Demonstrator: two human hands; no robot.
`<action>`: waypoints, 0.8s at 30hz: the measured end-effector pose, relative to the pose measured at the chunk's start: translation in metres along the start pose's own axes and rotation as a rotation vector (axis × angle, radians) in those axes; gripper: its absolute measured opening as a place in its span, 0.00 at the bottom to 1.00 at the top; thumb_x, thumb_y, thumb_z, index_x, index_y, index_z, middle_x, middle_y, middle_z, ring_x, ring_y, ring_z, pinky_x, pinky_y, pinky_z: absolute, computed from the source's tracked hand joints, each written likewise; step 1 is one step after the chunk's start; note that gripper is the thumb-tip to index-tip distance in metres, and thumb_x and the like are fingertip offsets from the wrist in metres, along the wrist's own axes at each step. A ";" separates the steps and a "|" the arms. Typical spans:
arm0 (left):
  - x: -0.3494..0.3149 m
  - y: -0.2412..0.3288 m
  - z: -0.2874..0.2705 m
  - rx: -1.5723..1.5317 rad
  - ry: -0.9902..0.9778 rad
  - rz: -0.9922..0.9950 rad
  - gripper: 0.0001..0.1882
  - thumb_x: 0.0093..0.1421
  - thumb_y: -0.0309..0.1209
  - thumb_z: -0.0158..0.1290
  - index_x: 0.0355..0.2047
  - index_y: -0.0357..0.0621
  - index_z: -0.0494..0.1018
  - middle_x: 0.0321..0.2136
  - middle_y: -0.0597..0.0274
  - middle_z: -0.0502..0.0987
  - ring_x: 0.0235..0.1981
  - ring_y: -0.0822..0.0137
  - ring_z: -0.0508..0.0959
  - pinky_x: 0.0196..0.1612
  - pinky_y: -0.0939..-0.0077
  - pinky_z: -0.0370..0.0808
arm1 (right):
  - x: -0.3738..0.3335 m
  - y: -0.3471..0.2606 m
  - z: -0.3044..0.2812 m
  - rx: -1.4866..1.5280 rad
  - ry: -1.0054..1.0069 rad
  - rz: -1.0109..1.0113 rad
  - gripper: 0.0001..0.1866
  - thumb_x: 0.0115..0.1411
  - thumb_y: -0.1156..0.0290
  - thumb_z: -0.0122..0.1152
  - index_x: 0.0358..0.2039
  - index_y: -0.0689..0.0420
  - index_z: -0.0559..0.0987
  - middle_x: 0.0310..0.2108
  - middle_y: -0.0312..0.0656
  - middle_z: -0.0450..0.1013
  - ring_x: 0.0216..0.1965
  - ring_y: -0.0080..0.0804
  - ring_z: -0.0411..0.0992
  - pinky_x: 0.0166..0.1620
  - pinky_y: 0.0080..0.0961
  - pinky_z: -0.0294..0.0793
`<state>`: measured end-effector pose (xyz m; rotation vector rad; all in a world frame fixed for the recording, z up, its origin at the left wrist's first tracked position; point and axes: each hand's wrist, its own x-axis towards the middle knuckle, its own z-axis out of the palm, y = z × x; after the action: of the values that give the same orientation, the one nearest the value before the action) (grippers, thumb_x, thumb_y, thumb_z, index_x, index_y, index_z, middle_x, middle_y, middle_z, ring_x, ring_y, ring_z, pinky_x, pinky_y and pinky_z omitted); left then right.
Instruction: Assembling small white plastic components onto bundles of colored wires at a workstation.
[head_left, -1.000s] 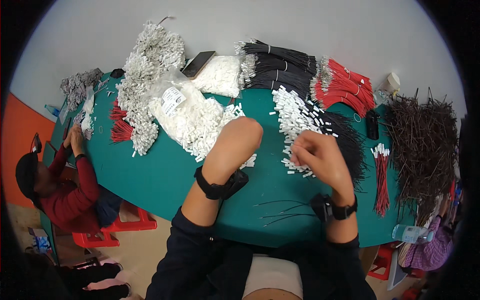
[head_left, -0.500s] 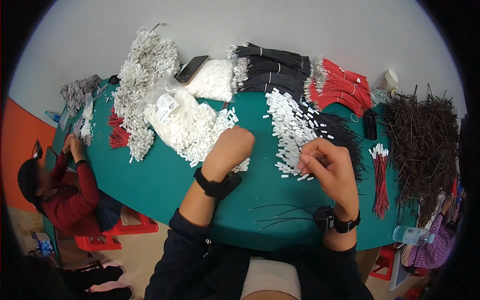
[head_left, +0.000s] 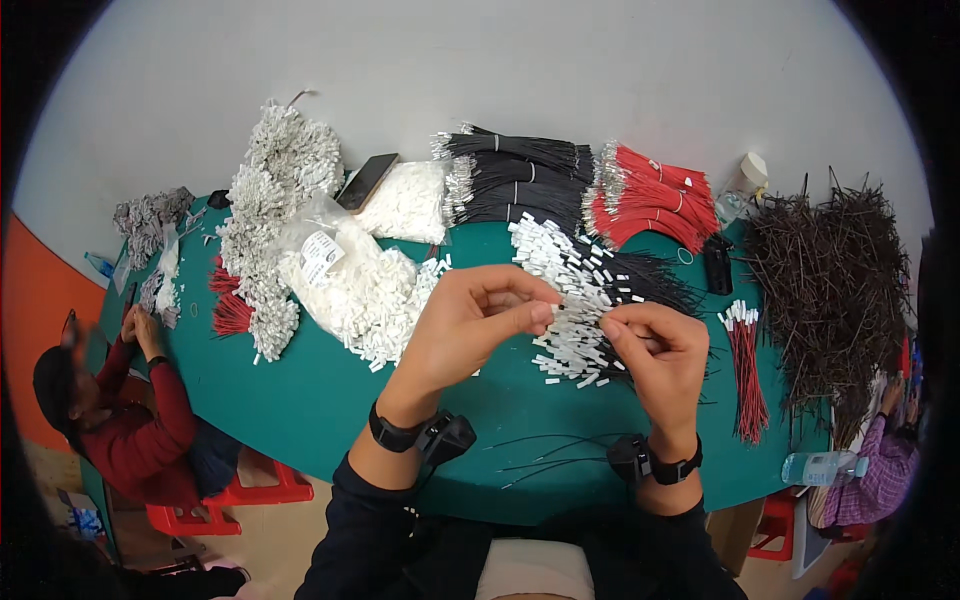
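My left hand is raised over the table, thumb and forefinger pinching a small white connector housing. Facing it, my right hand is closed in a pinch on a thin black wire, mostly hidden by the fingers. Behind and between my hands spreads a pile of black wires with white connector housings on their ends. To the left, loose white housings spill from a clear plastic bag. Several loose black wires lie near my right wrist.
Bundled black wires and red wires lie along the wall. A red bundle with white ends, a dark wire heap and a plastic bottle are at right. A phone rests on a bag. Another person sits left.
My left hand has risen from the loose housings and moved right, its fingertips coming close to my right hand's. The view has shifted, so the table contents appear lower.
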<state>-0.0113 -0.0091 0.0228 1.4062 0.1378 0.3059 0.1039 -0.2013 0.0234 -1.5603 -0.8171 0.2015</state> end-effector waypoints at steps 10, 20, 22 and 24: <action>0.001 -0.005 0.007 -0.009 0.051 0.032 0.11 0.61 0.23 0.60 0.43 0.29 0.80 0.36 0.55 0.83 0.36 0.72 0.82 0.43 0.80 0.79 | 0.001 0.000 0.002 -0.248 0.024 -0.256 0.06 0.52 0.83 0.70 0.32 0.63 0.85 0.19 0.36 0.73 0.17 0.17 0.63 0.22 0.17 0.58; 0.000 -0.007 0.007 -0.016 0.049 -0.012 0.10 0.61 0.22 0.61 0.42 0.29 0.79 0.33 0.54 0.83 0.33 0.71 0.83 0.40 0.78 0.81 | 0.001 -0.004 0.001 -0.253 0.017 -0.264 0.06 0.52 0.83 0.69 0.32 0.64 0.84 0.23 0.39 0.76 0.22 0.21 0.71 0.25 0.18 0.67; 0.000 -0.007 0.005 -0.015 0.042 -0.017 0.10 0.61 0.23 0.61 0.41 0.29 0.79 0.33 0.54 0.83 0.33 0.71 0.83 0.40 0.78 0.81 | 0.001 -0.002 0.001 -0.261 0.016 -0.276 0.06 0.52 0.83 0.69 0.32 0.64 0.84 0.23 0.39 0.76 0.21 0.22 0.71 0.25 0.18 0.67; 0.000 -0.006 0.004 -0.011 0.038 -0.021 0.10 0.61 0.23 0.61 0.41 0.29 0.79 0.33 0.53 0.83 0.33 0.70 0.83 0.40 0.78 0.81 | 0.001 -0.002 0.002 -0.265 0.013 -0.290 0.06 0.52 0.84 0.69 0.32 0.64 0.84 0.23 0.39 0.76 0.21 0.22 0.71 0.26 0.18 0.68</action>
<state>-0.0092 -0.0138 0.0173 1.3872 0.1821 0.3156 0.1030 -0.1996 0.0253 -1.6629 -1.0813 -0.1338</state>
